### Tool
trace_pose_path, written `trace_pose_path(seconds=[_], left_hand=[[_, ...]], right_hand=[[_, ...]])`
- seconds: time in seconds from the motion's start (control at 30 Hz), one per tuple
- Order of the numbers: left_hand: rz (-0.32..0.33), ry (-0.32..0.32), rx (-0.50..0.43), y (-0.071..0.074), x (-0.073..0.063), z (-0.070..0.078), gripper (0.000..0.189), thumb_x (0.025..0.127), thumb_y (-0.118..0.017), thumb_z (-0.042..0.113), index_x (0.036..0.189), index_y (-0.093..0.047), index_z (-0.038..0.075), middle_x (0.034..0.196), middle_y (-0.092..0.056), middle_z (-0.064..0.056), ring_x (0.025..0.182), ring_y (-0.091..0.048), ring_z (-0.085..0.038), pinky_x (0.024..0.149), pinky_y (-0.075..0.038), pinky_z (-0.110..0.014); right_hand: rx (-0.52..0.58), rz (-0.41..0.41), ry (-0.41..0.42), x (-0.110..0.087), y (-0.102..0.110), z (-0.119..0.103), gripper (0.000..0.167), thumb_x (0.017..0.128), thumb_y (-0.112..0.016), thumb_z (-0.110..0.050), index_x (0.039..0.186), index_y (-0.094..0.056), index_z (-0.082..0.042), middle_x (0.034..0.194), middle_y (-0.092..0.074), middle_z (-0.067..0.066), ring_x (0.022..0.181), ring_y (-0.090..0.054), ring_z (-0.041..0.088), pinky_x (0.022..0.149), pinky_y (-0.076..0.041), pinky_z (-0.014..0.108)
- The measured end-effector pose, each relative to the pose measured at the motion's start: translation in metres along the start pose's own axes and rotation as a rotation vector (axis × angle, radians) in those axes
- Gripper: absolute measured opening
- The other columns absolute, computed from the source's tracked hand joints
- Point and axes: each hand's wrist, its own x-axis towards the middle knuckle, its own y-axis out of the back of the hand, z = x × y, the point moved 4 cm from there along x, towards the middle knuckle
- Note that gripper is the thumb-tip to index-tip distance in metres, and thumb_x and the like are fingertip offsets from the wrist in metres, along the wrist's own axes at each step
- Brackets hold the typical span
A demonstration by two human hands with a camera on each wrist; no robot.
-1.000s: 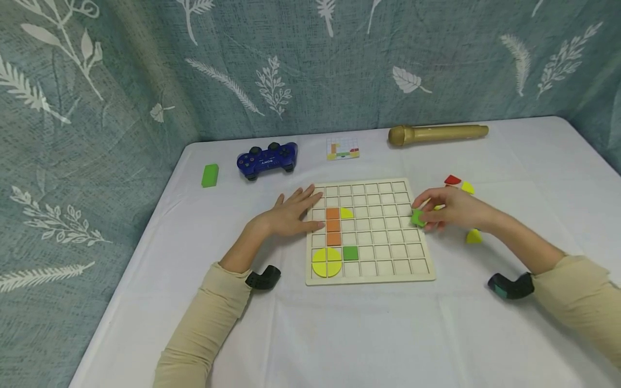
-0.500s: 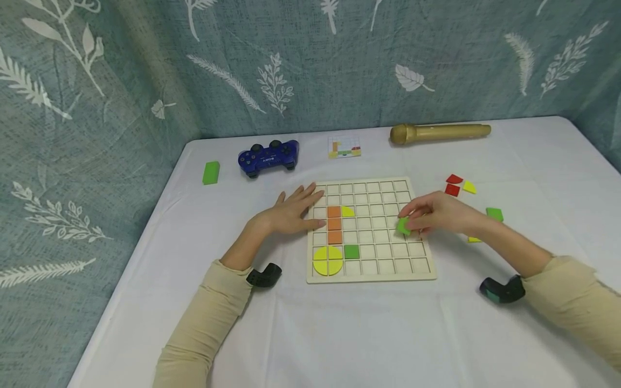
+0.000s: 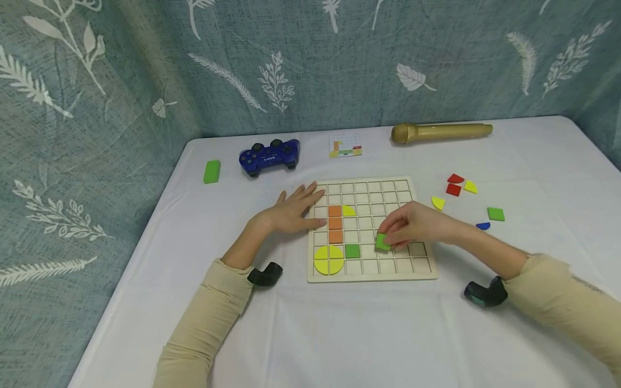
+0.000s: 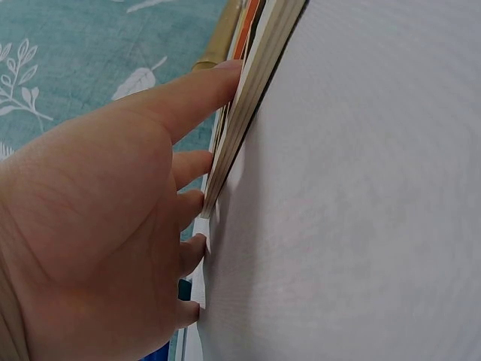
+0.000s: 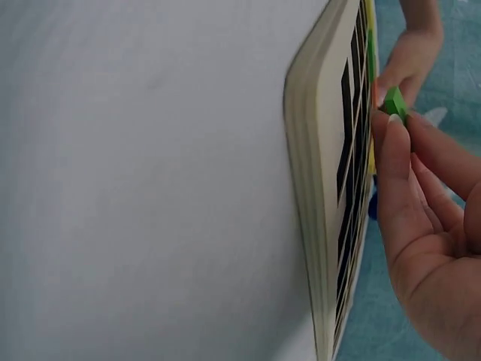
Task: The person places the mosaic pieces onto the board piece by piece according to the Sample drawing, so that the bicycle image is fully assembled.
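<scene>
A wooden grid board (image 3: pixel 398 269) lies on the white table. My left hand (image 3: pixel 291 212) rests on its left edge with fingers spread; in the left wrist view the thumb (image 4: pixel 203 90) lies over the board's edge. Between thumb and fingers my right hand (image 3: pixel 417 223) pinches a green square tile (image 3: pixel 383 242), close over the board's middle. The right wrist view shows the green tile (image 5: pixel 395 104) at the fingertips. Set in the board are orange squares (image 3: pixel 335 223), a yellow quarter piece (image 3: pixel 349 210), a yellow circle of quarters (image 3: pixel 328 260) and a green square (image 3: pixel 352 251).
Right of the board lie red pieces (image 3: pixel 453 189), yellow quarters (image 3: pixel 470 187), a green square (image 3: pixel 496 214) and a blue piece (image 3: pixel 482 226). Behind stand a pattern card (image 3: pixel 345 146), a blue game controller (image 3: pixel 269 157), a gold microphone (image 3: pixel 441 132) and a green block (image 3: pixel 212 172).
My right hand has carried the green tile leftward from the board's right edge to over its middle cells, uncovering loose pieces at the right. The left hand stays in place.
</scene>
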Motion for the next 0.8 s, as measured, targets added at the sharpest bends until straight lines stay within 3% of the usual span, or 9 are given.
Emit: trace_pose_path(seconds=[0.27,0.8], left_hand=[[0.004,0.009,0.000,0.000,0.000,0.000,0.080,0.094,-0.050,0.053,0.155,-0.010,0.018,0.159,0.004,-0.004,0.144,0.006,-0.027,0.109,0.009,-0.055],[-0.002,0.005,-0.016,0.000,0.001,0.000,0.081,0.094,-0.051,0.053,0.155,-0.010,0.018,0.159,0.004,-0.003,0.143,0.007,-0.027,0.109,0.011,-0.054]], right_hand=[[-0.111,-0.007,0.024,0.009,-0.013,-0.008,0.019,0.084,-0.074,-0.011,0.099,-0.071,0.001,0.074,-0.068,0.004,0.066,-0.065,0.018,0.067,-0.054,0.029],[-0.186,0.024,0.058,0.016,-0.021,-0.013,0.010,0.084,-0.074,-0.011,0.090,-0.073,-0.002,0.069,-0.067,0.001,0.060,-0.063,0.015,0.060,-0.054,0.028]])
